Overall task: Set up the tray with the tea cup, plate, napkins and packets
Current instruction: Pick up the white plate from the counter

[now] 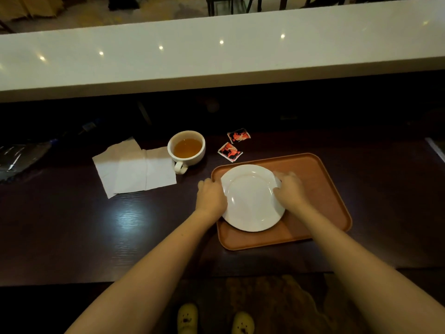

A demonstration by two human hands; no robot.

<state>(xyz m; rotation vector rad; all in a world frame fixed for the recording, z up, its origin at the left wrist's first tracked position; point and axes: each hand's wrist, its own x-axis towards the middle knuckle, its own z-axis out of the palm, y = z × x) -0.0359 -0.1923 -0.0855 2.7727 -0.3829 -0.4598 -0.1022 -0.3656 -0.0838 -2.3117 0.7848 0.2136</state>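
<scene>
A white plate [250, 197] rests on the left part of a brown tray [320, 189] on the dark table. My left hand [210, 196] grips the plate's left rim and my right hand [289, 189] grips its right rim. A white cup of amber tea [186, 148] stands on the table beyond the tray's left corner, handle toward me. Two red and black packets [230, 152] [238, 135] lie on the table just behind the tray. White napkins [134, 168] lie spread to the left of the cup.
A raised white counter ledge [216, 59] runs across behind the dark table [72, 225]. A dark plastic bag [19, 157] lies at the far left. The table's near edge is close to my body, with my feet below.
</scene>
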